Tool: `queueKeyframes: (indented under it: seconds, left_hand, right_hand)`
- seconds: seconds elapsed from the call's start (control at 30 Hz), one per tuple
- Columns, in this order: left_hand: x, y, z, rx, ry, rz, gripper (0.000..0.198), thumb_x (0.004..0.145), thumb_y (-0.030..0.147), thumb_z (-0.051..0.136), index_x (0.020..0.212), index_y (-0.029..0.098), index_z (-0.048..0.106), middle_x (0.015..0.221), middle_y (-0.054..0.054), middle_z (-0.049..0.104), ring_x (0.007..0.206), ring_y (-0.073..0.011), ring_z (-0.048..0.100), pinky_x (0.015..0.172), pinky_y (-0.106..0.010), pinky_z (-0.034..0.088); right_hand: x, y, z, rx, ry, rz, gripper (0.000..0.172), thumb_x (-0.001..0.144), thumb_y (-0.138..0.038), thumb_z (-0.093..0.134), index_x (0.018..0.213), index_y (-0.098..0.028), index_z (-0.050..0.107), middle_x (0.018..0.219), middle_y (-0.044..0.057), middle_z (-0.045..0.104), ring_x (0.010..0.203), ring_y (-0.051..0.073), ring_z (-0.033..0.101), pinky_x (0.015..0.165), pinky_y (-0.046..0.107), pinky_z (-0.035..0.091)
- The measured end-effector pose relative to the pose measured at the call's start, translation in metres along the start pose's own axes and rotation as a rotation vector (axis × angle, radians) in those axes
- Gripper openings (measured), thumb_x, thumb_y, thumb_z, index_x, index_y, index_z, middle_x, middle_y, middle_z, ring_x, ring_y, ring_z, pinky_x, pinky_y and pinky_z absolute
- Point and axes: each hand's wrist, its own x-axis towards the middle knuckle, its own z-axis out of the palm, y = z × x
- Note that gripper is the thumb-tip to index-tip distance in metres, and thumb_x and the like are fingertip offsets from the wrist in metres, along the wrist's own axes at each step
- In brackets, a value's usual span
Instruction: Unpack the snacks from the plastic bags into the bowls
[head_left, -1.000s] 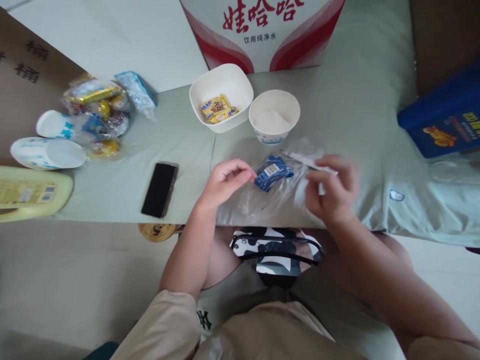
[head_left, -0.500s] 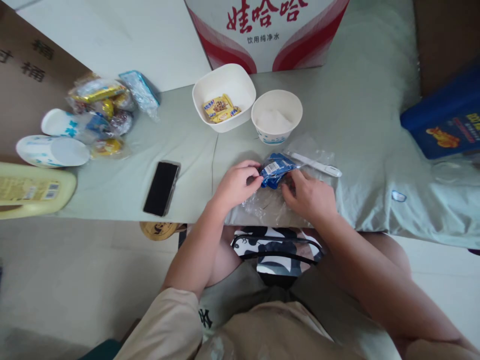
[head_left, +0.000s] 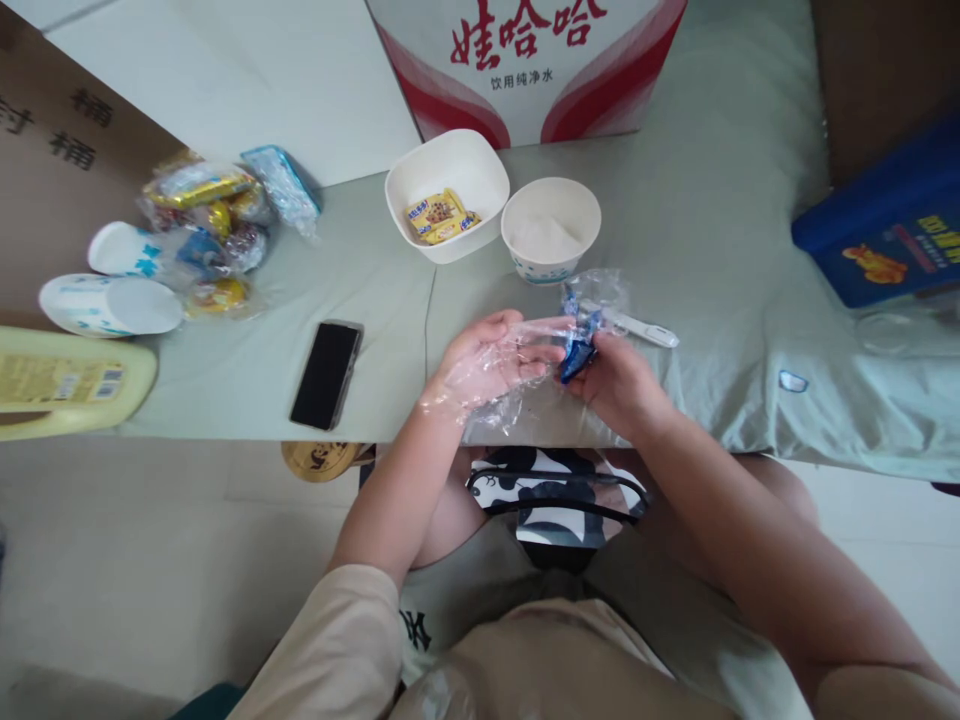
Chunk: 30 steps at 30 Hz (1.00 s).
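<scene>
Left hand [head_left: 484, 362] sits wrapped in the clear plastic bag [head_left: 517, 392], fingers spread wide. Right hand [head_left: 616, 383] fingers pinch the blue packet [head_left: 576, 352] just above the tabletop [head_left: 360, 270], near 1 round bowl [head_left: 546, 268]. Judgement: keep the plastic taut and the pinch firm, or the packet may slip.

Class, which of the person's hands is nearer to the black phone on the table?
Left. The left hand, draped in clear plastic, lies beside the phone but apart from it. The right hand, pinching a blue packet, is farther away, beyond the left hand.
</scene>
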Motion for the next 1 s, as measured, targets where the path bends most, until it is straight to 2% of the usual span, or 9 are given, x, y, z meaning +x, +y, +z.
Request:
queueKeyframes:
  seconds: [0.07,0.13,0.27,0.4,0.53,0.67,0.77,0.87,1.0]
  left_hand:
    - [-0.002,0.001,-0.009,0.054,0.061,0.053,0.038,0.085,0.06,0.055,0.076,0.023,0.05,0.113,-0.01,0.078,0.104,-0.0315,0.077,0.076,-0.047,0.061]
    - [-0.001,0.002,-0.024,0.097,0.203,0.159,0.04,0.089,0.063,0.047,0.082,0.024,0.054,0.114,-0.01,0.077,0.109,-0.0294,0.075,0.079,-0.046,0.061]
    - [0.007,0.006,-0.058,0.092,0.427,0.345,0.034,0.091,0.056,0.047,0.084,0.024,0.055,0.108,-0.01,0.076,0.114,-0.0281,0.072,0.087,-0.047,0.061]
    - [0.016,0.004,-0.072,-0.024,0.503,0.179,0.029,0.09,0.051,0.053,0.081,0.023,0.057,0.089,-0.01,0.076,0.094,-0.0259,0.076,0.079,-0.042,0.062]
    - [0.014,0.002,-0.056,-0.015,0.465,0.094,0.028,0.09,0.043,0.062,0.073,0.022,0.055,0.082,-0.005,0.077,0.075,-0.0183,0.074,0.069,-0.032,0.058]
    - [0.003,0.008,-0.033,0.017,0.341,0.103,0.028,0.092,0.03,0.062,0.066,0.019,0.056,0.076,-0.004,0.075,0.063,-0.0131,0.069,0.066,-0.028,0.053]
    - [-0.001,0.013,-0.027,0.019,0.287,0.087,0.029,0.093,0.021,0.057,0.064,0.018,0.059,0.072,-0.003,0.073,0.06,-0.0108,0.064,0.066,-0.027,0.051]
    - [-0.002,0.014,-0.027,0.049,0.259,0.128,0.03,0.091,0.018,0.055,0.061,0.017,0.059,0.069,-0.002,0.07,0.061,-0.01,0.062,0.064,-0.026,0.046]
    - [-0.002,0.012,-0.03,0.094,0.23,0.201,0.028,0.09,0.022,0.056,0.063,0.018,0.061,0.071,-0.002,0.07,0.065,-0.0108,0.062,0.065,-0.027,0.045]
  right_hand:
    - [-0.002,-0.004,0.003,0.057,-0.026,0.022,0.053,0.073,-0.066,0.073,0.106,-0.028,0.054,0.09,0.002,0.072,0.077,0.023,0.072,0.07,0.04,0.061]
    - [-0.004,-0.009,0.002,0.019,-0.068,0.018,0.053,0.071,-0.065,0.075,0.102,-0.028,0.054,0.087,0.002,0.07,0.074,0.023,0.071,0.068,0.04,0.061]
    - [-0.006,-0.012,-0.005,-0.103,-0.181,0.027,0.052,0.07,-0.071,0.073,0.092,-0.027,0.056,0.076,0.002,0.068,0.066,0.023,0.068,0.064,0.042,0.06]
    - [-0.014,-0.015,-0.011,-0.096,-0.153,-0.018,0.063,0.053,-0.074,0.086,0.087,-0.027,0.062,0.074,0.001,0.069,0.066,0.024,0.069,0.069,0.046,0.061]
    - [-0.028,-0.037,-0.011,-0.152,-0.006,-0.255,0.058,0.051,-0.066,0.094,0.086,-0.028,0.067,0.074,0.001,0.068,0.061,0.021,0.065,0.067,0.043,0.057]
    - [-0.022,-0.077,0.013,-0.286,0.069,-0.462,0.05,0.053,-0.059,0.097,0.077,-0.027,0.067,0.07,0.001,0.062,0.061,0.017,0.057,0.061,0.035,0.048]
    - [0.005,-0.107,0.042,-0.512,0.104,-0.626,0.04,0.059,-0.049,0.093,0.076,-0.024,0.067,0.071,0.0,0.063,0.065,0.015,0.055,0.066,0.035,0.046]
    - [0.042,-0.133,0.074,-0.977,0.262,-0.782,0.024,0.068,-0.031,0.088,0.083,-0.02,0.072,0.081,0.002,0.071,0.073,0.014,0.054,0.075,0.035,0.044]
    - [0.092,-0.15,0.116,-1.407,0.393,-0.749,0.038,0.082,-0.032,0.078,0.11,-0.007,0.076,0.102,0.012,0.076,0.089,0.018,0.063,0.08,0.037,0.041]
